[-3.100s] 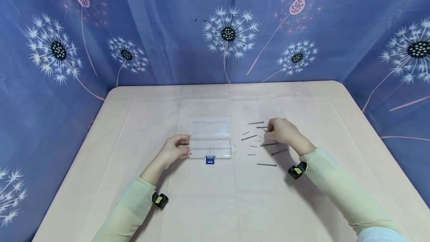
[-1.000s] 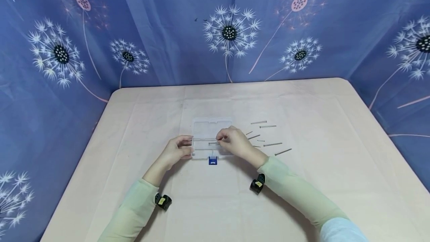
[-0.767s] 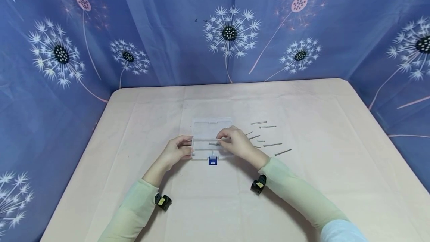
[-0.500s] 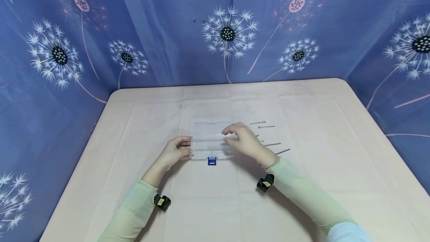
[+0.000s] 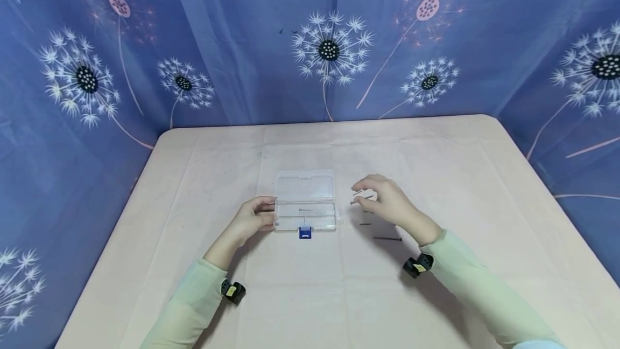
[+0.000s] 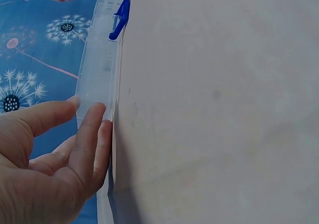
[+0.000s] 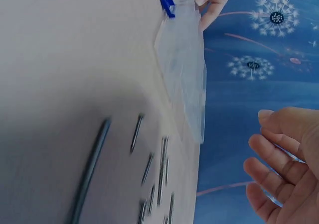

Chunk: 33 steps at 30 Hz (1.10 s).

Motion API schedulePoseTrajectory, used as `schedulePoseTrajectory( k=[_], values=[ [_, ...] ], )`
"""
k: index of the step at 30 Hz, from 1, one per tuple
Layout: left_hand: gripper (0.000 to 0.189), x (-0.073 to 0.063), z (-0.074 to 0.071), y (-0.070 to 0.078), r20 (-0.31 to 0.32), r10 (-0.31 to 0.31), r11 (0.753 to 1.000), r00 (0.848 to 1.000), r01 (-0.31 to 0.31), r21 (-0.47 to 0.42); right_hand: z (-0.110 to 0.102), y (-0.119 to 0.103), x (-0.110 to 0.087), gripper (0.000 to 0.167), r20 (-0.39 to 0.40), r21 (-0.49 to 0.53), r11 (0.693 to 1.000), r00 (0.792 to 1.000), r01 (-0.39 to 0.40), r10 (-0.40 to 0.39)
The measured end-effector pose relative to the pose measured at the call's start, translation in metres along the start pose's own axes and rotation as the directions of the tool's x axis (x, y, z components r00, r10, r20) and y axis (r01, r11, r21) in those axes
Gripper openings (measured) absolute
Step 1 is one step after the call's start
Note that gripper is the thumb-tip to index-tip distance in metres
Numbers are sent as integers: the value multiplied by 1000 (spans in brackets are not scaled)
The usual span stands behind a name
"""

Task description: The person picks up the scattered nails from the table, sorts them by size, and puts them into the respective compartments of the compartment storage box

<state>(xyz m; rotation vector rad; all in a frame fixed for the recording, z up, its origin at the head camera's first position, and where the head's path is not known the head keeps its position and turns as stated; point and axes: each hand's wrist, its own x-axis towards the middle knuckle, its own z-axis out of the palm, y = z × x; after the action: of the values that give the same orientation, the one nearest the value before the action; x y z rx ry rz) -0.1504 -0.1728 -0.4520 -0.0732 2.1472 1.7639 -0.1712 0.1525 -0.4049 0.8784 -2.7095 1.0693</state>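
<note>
A clear plastic storage box (image 5: 287, 228) with a blue latch (image 5: 305, 232) lies with its lid (image 5: 305, 187) folded back. One nail (image 5: 310, 210) rests in its long rear compartment. My left hand (image 5: 249, 217) holds the box's left end, with thumb and fingers on the plastic (image 6: 97, 64) in the left wrist view. To the right, my right hand (image 5: 392, 203) hovers over loose nails with thumb and fingers apart, gripping nothing. The right wrist view shows that hand (image 7: 289, 169) beside several nails of different lengths, including a long nail (image 7: 90, 169). Some nails are hidden under it in the head view.
A pale cloth covers the table (image 5: 290, 295). Blue dandelion-print fabric (image 5: 252, 42) hangs behind and at both sides. A long nail (image 5: 387, 238) and a short nail (image 5: 365, 224) lie nearest the front. Each wrist wears a small black camera (image 5: 233, 291).
My right hand carried a nail from the table into the box's rear compartment and let it go. It then moved back right over the loose nails. The left hand stayed at the box.
</note>
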Motion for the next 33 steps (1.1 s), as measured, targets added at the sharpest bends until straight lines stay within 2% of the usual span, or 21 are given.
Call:
schedulePoseTrajectory(
  k=[4, 11, 18, 25, 33],
  values=[
    [52, -1, 0, 0, -2, -3, 1000, 1000, 3, -4, -7, 8, -13, 19, -19, -23, 999, 999, 29, -30],
    [52, -2, 0, 0, -8, -12, 1000, 1000, 12, -4, -19, 25, -34, 22, 34, -32, 999, 999, 36, -35],
    [53, -2, 1, 0, -5, -11, 1000, 1000, 11, 3, -29, 52, -52, 24, 4, -43, 989, 990, 142, -142],
    [52, -1, 1, 0, -10, -7, 1000, 1000, 7, -4, -38, 76, -66, 26, -18, -7, 977, 977, 211, -211],
    [52, 0, 1, 0, -8, -4, 1000, 1000, 4, -11, -41, 96, -75, 24, -23, 17, 979, 979, 203, -202]
  ],
)
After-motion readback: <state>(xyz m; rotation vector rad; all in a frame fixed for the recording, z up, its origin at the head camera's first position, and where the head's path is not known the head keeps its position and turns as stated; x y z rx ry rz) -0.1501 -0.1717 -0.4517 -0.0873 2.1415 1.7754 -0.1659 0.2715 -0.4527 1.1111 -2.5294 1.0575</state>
